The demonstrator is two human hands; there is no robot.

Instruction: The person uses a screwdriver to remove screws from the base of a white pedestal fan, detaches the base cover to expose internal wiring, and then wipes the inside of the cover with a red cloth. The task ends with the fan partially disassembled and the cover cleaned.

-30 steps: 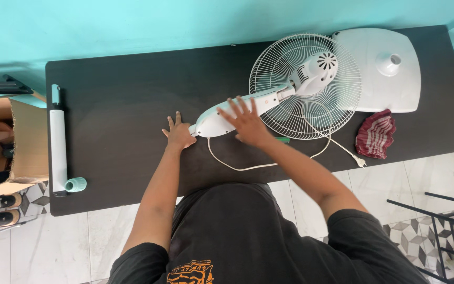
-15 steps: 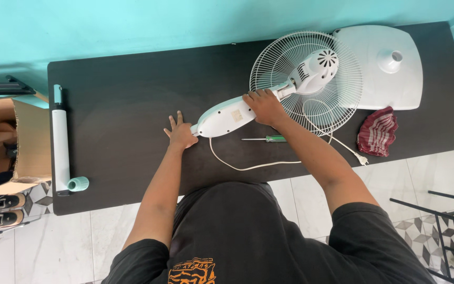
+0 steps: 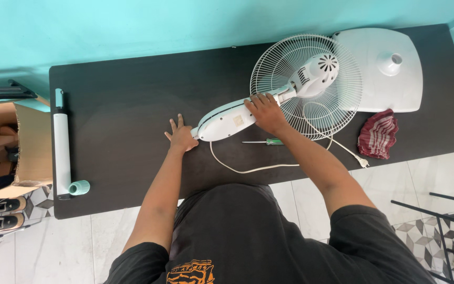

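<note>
A white fan body [image 3: 227, 121] lies on a dark table [image 3: 122, 110], its neck leading to a motor [image 3: 316, 71] set against a round wire grille [image 3: 306, 87]. My right hand [image 3: 265, 111] grips the upper end of the fan body near the neck. My left hand [image 3: 181, 135] rests flat on the table with fingers spread, touching the lower tip of the fan body. A green-handled screwdriver [image 3: 262, 141] lies just below my right hand. The fan's white cord [image 3: 248, 169] loops toward the table's front edge and ends in a plug [image 3: 362, 163].
A white square fan base [image 3: 384, 68] sits at the back right. A red striped cloth [image 3: 378, 134] lies near it. A white pole with teal ends [image 3: 62, 147] lies along the left edge. A cardboard box [image 3: 6, 152] stands left of the table, a black frame [image 3: 437, 215] at right.
My right hand slid from the middle of the fan body up toward the neck, uncovering the screwdriver. My left hand stayed at the body's lower tip.
</note>
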